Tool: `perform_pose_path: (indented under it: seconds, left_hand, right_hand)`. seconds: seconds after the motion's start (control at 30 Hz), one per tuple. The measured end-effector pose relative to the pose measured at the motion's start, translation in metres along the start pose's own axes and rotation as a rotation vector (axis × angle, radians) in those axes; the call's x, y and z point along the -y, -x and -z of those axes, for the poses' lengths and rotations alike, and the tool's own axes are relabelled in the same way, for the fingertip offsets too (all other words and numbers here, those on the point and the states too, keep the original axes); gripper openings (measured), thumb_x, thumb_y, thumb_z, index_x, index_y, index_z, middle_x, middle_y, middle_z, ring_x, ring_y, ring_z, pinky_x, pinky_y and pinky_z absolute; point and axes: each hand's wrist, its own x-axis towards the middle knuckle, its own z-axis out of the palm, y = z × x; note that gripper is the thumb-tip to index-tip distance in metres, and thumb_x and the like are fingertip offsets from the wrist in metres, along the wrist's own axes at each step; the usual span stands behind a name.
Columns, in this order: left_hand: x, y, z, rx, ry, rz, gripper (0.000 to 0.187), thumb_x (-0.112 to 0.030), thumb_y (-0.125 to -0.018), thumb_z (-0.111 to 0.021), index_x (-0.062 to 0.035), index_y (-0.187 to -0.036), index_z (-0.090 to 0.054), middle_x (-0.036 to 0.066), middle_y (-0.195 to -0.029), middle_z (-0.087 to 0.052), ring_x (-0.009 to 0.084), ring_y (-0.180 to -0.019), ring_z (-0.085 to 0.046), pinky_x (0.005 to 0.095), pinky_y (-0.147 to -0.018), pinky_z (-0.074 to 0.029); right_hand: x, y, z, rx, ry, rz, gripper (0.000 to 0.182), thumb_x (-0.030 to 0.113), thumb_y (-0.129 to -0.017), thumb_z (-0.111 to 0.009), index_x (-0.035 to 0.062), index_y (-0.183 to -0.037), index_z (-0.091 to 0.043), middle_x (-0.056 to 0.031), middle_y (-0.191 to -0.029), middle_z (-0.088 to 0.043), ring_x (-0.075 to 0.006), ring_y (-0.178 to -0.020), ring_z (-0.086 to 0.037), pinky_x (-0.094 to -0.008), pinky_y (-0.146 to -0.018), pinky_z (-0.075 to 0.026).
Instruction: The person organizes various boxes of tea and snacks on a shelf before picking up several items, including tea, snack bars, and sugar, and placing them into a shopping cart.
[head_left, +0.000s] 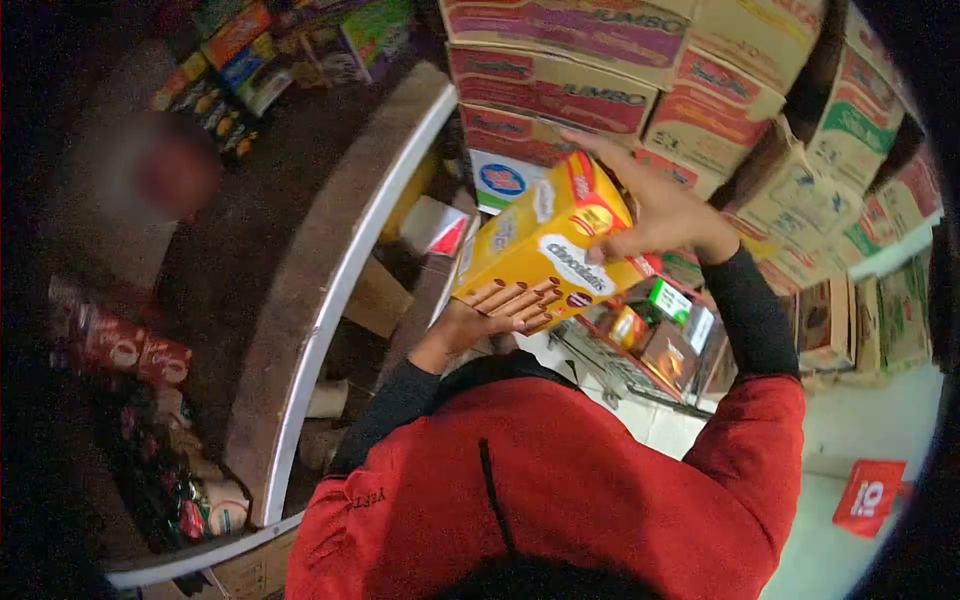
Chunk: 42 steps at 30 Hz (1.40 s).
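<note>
Both hands clamp a yellow box (pixel 545 250) between them: the left hand (pixel 480 320) cups its lower end from beneath, fingers curled round the edge, while the right hand (pixel 650 215) presses flat on its upper face. Behind the grip stand stacked cartons (pixel 600 60); just below the right wrist sits a wire basket (pixel 640 375) of packets.

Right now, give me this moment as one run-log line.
left hand: under yellow box, holding | right hand: on box top face, holding | behind: stacked cartons | below: wire basket with goods
</note>
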Motion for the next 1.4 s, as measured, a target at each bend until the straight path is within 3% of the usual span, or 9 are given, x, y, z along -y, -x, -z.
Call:
perform_pose_path:
  seconds: [0.2,0.27,0.37,0.6,0.67,0.77,1.0,1.2,1.4]
  left_hand:
    - [-0.013,-0.006,0.002,-0.358,-0.042,-0.342,0.041,-0.006,-0.079,-0.068,-0.0091,-0.118,-0.058,0.014,-0.141,-0.04,0.0314,-0.132,-0.036,0.0464,-0.107,-0.034]
    - [-0.08,0.021,0.0,-0.546,-0.012,-0.264,0.074,-0.001,-0.077,-0.069,-0.0083,-0.142,-0.033,0.015,-0.147,-0.03,0.0274,-0.133,-0.035,0.0421,-0.105,-0.035]
    - [-0.116,0.066,0.027,-0.84,-0.786,-0.473,0.071,-0.013,-0.082,-0.066,-0.0034,-0.142,-0.03,0.014,-0.144,-0.036,0.028,-0.133,-0.034,0.0407,-0.108,-0.029]
    - [-0.102,0.144,0.082,-1.216,-1.414,0.018,0.06,-0.022,-0.086,-0.062,-0.0016,-0.137,-0.036,0.022,-0.138,-0.04,0.0383,-0.132,-0.032,0.0451,-0.109,-0.025]
    - [-0.087,0.151,0.089,-1.227,-1.424,0.138,0.059,-0.025,-0.088,-0.06,-0.0018,-0.136,-0.037,0.023,-0.138,-0.04,0.0397,-0.131,-0.033,0.0457,-0.108,-0.026]
    - [-0.08,0.15,0.088,-1.198,-1.346,0.264,0.061,-0.037,-0.089,-0.056,-0.002,-0.136,-0.038,0.024,-0.136,-0.041,0.0414,-0.128,-0.035,0.0484,-0.108,-0.025]
    - [-0.085,0.147,0.081,-1.241,-1.391,0.307,0.061,-0.042,-0.088,-0.053,0.0016,-0.129,-0.045,0.025,-0.137,-0.04,0.0457,-0.128,-0.033,0.0568,-0.106,-0.022]
    - [-0.088,0.144,0.077,-1.264,-1.366,0.335,0.061,-0.043,-0.089,-0.052,-0.0002,-0.132,-0.043,0.024,-0.138,-0.038,0.0442,-0.129,-0.033,0.0564,-0.107,-0.022]
    - [-0.093,0.145,0.079,-1.238,-1.318,0.382,0.062,-0.043,-0.089,-0.051,-0.0004,-0.134,-0.041,0.024,-0.14,-0.036,0.0438,-0.13,-0.03,0.0564,-0.107,-0.021]
  right_hand:
    - [-0.06,0.094,-0.033,-0.298,0.06,-0.319,0.095,0.026,-0.058,-0.077,0.012,-0.14,-0.031,-0.0221,-0.122,-0.052,-0.0366,-0.112,-0.053,-0.0404,-0.093,-0.043]
    - [-0.084,0.122,-0.043,-0.331,0.197,-0.723,0.093,0.028,-0.059,-0.077,0.0132,-0.138,-0.031,-0.0231,-0.117,-0.056,-0.0404,-0.104,-0.057,-0.043,-0.087,-0.047]
    - [-0.137,0.164,-0.079,-0.523,0.509,-0.804,0.089,0.029,-0.059,-0.078,0.0109,-0.134,-0.033,-0.0243,-0.108,-0.059,-0.0411,-0.099,-0.059,-0.0441,-0.082,-0.049]
    - [-0.246,0.235,-0.138,-0.713,0.298,-1.169,0.065,0.03,-0.068,-0.079,0.0018,-0.116,-0.045,-0.0189,-0.091,-0.066,-0.0368,-0.085,-0.064,-0.0436,-0.07,-0.05]
    - [-0.308,0.258,-0.166,-0.66,-0.169,-1.204,0.059,0.033,-0.067,-0.08,0.0017,-0.108,-0.052,-0.0176,-0.088,-0.066,-0.0324,-0.076,-0.064,-0.0437,-0.062,-0.049]
    - [-0.354,0.262,-0.215,-0.719,0.572,-0.72,0.049,0.038,-0.075,-0.073,0.0024,-0.105,-0.056,-0.014,-0.084,-0.065,-0.0303,-0.065,-0.061,-0.0439,-0.053,-0.046]
    - [-0.35,0.207,-0.228,-0.617,0.581,-1.208,0.089,0.058,-0.067,-0.07,-0.0074,-0.119,-0.04,-0.0241,-0.087,-0.063,-0.0423,-0.08,-0.062,-0.0489,-0.066,-0.05]
    - [-0.223,0.088,-0.103,-0.207,0.443,-0.762,0.08,0.033,-0.069,-0.074,-0.0016,-0.129,-0.035,-0.0169,-0.09,-0.06,-0.0341,-0.08,-0.059,-0.0417,-0.071,-0.049]
    - [-0.044,-0.085,-0.02,-0.213,-0.134,0.285,0.08,0.028,-0.06,-0.078,-0.0045,-0.121,-0.038,-0.0097,-0.092,-0.052,-0.0226,-0.084,-0.049,-0.0371,-0.08,-0.042]
